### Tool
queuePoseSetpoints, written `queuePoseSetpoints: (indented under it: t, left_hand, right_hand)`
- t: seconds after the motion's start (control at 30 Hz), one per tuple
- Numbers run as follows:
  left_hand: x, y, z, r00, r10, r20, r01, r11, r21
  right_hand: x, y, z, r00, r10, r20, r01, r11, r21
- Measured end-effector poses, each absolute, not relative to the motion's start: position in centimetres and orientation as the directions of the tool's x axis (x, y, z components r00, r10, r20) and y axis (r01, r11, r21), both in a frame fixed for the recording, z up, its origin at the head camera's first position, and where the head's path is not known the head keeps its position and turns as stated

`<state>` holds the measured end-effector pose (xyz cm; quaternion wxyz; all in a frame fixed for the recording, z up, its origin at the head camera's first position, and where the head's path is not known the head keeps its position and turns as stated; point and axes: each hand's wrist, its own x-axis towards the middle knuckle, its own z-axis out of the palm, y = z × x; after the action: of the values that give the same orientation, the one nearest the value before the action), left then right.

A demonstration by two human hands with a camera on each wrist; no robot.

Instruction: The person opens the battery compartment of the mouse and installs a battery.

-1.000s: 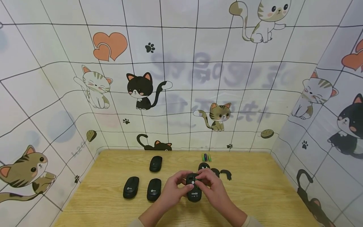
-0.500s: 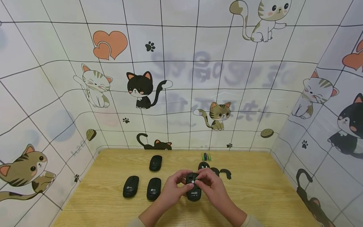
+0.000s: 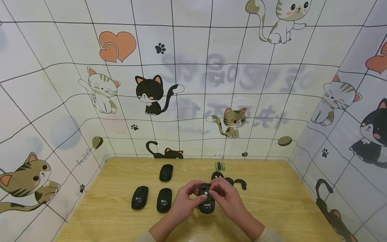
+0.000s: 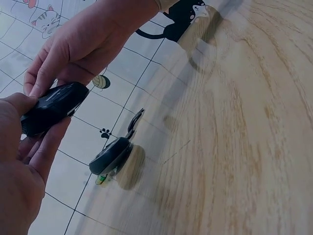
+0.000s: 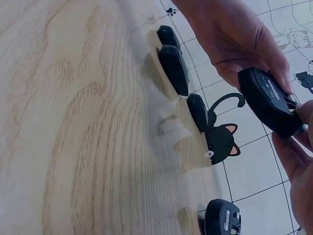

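Note:
A black computer mouse (image 3: 207, 207) is held bottom side up between both hands, over the near middle of the table. Its battery compartment is uncovered, and a green battery (image 3: 209, 197) shows in it. My left hand (image 3: 188, 200) grips the mouse along its left side, thumb on the underside. My right hand (image 3: 226, 195) pinches it at the upper right, with the thumb at the compartment and fingers partly hidden behind. In the right wrist view the mouse (image 5: 266, 103) is tilted above the table, its label facing up.
Three black mice stand on the left: one at the back (image 3: 166, 172), one far left (image 3: 140, 197), one near the left hand (image 3: 164, 200). Beyond the right hand lie an upturned mouse (image 3: 217, 175) and a curved black cover (image 3: 241, 184). Several small batteries (image 3: 219, 166) lie behind them.
The right thumb has shifted slightly outward from the compartment, and more of the green battery shows. Both hands keep hold of the mouse; the other things stay put.

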<state>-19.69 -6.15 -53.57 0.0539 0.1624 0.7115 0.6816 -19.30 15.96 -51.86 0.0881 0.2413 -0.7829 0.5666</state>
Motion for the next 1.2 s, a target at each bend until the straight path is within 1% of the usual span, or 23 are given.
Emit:
queuePoseSetpoints:
  t: [0.3,0.53,0.73,0.8,0.9,1.07,1.2]
  left_hand:
    - [-19.8,-6.1,-53.3,-0.935,0.327,0.14,0.16,0.034,0.986]
    - [-19.7,-6.0,-53.3,-0.932,0.336,0.137,0.157,0.031,0.987]
    - [-20.0,-6.0,-53.2,-0.928,0.359,0.099,0.127,0.054,0.99]
    - [-20.1,-6.1,-53.2,-0.925,0.37,0.085,0.112,0.052,0.992]
    - [-20.3,-6.4,-53.1,-0.923,0.378,0.07,0.086,0.024,0.996]
    - [-20.5,-6.7,-53.0,-0.921,0.385,0.059,0.058,-0.012,0.998]
    - [-20.5,-6.7,-53.1,-0.915,0.399,0.059,0.055,-0.023,0.998]
  right_hand:
    - [-19.2,16.1,-51.4,-0.932,-0.25,0.261,-0.325,0.262,-0.909]
    - [-19.1,15.9,-50.9,-0.95,-0.216,0.227,-0.282,0.274,-0.919]
    - [-19.0,16.0,-51.3,-0.962,-0.195,0.191,-0.243,0.293,-0.925]
    - [-18.9,16.2,-51.5,-0.961,-0.21,0.181,-0.238,0.292,-0.926]
    - [-18.9,16.5,-51.7,-0.946,-0.262,0.192,-0.263,0.271,-0.926]
    - [-19.1,16.9,-51.9,-0.901,-0.362,0.239,-0.33,0.214,-0.92]
    - [-19.3,17.3,-51.9,-0.875,-0.419,0.242,-0.349,0.201,-0.915]
